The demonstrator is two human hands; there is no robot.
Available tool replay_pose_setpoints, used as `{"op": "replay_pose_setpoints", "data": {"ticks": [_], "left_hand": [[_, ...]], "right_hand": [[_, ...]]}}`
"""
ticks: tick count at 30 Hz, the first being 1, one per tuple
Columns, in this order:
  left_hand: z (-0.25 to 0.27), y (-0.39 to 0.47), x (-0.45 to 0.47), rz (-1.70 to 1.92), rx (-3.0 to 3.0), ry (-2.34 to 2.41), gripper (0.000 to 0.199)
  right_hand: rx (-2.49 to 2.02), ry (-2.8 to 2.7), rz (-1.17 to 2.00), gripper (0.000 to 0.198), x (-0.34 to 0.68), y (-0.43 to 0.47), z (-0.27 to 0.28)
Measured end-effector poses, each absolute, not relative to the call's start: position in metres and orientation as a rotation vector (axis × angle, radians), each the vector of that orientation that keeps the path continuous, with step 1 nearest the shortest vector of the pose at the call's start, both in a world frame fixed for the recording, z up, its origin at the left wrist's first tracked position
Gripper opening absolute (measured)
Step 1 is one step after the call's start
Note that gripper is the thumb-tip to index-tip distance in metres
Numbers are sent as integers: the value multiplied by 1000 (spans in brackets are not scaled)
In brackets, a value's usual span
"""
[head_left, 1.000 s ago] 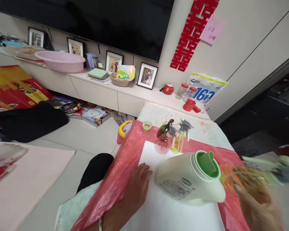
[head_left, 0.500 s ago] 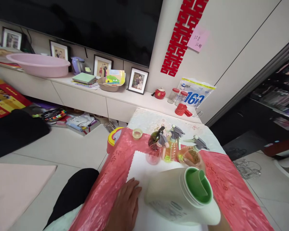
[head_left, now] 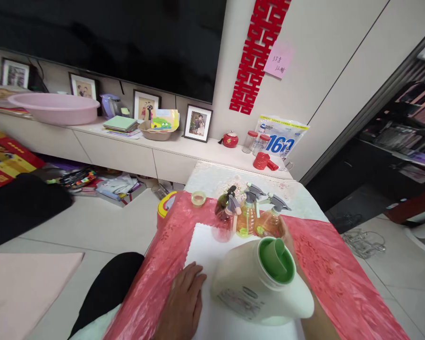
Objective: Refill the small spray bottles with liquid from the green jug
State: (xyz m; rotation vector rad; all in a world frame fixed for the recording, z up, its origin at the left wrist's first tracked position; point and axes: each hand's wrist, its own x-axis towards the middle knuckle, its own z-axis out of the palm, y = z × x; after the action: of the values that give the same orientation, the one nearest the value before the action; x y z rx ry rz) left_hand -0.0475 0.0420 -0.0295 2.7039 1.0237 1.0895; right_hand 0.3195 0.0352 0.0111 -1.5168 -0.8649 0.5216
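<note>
My left hand [head_left: 184, 297] lies flat on the left side of a white sheet [head_left: 201, 241], fingers stretched out. A large cream jug [head_left: 244, 288] with a green spout stands on the sheet close beside it. My right arm passes behind the jug, which hides part of it. My right hand [head_left: 289, 238] is around the right side of an amber spray bottle [head_left: 268, 223]; most of its fingers are hidden. Left of that bottle stand another amber spray bottle [head_left: 246, 218], a clear pinkish spray bottle [head_left: 224, 228] and a dark green bottle [head_left: 222, 204].
Red plastic sheeting [head_left: 326, 255] covers the near table, with a pale floral cloth [head_left: 290, 189] beyond. A small round dish [head_left: 198, 199] sits at the left edge. On the cabinet behind are glass jars [head_left: 250, 142], a white-and-blue bag [head_left: 281, 137] and a pink basin [head_left: 56, 108].
The right-hand amber spray bottle has moved left, closer to its neighbour, and is more upright, with my right hand at it. My left hand stays put. The view has shifted slightly.
</note>
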Motion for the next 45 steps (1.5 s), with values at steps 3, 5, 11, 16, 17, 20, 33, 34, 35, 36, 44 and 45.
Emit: {"op": "replay_pose_setpoints", "data": {"ticks": [3, 5, 11, 16, 17, 20, 33, 34, 35, 36, 44, 45], "left_hand": [[-29, 43, -47, 1106, 2690, 1015, 35], [-29, 43, -47, 1097, 2671, 1019, 35], [-31, 43, -46, 1067, 2633, 1035, 35], [-33, 44, -43, 1053, 2586, 1023, 35], [-33, 44, -43, 1054, 2572, 1024, 34], [-31, 43, -41, 1043, 2536, 1027, 33], [-10, 43, -41, 896, 2268, 972, 28], [-8, 40, -43, 889, 2248, 965, 25], [-6, 37, -47, 889, 2226, 957, 23], [-3, 31, -51, 898, 2199, 946, 23], [26, -9, -82, 871, 1692, 836, 35], [26, -9, -83, 854, 1667, 833, 37]], "right_hand": [[-1515, -858, 519, 119, 320, 33, 15], [-1508, -857, 522, 118, 318, 29, 19], [-1509, -762, 536, 124, 318, 14, 26], [-1536, -564, 505, 100, 316, -21, 34], [-1533, -520, 502, 95, 313, -32, 35], [-1481, -381, 458, 90, 297, -72, 38], [-1372, -483, 445, 51, 95, -162, 4], [-1402, -585, 501, 49, 83, -158, 4], [-1413, -658, 550, 50, 73, -153, 4], [-1414, -714, 599, 51, 65, -148, 4], [-1361, -909, 584, 49, 54, -126, 21], [-1365, -893, 497, 45, 57, -128, 28]]}}
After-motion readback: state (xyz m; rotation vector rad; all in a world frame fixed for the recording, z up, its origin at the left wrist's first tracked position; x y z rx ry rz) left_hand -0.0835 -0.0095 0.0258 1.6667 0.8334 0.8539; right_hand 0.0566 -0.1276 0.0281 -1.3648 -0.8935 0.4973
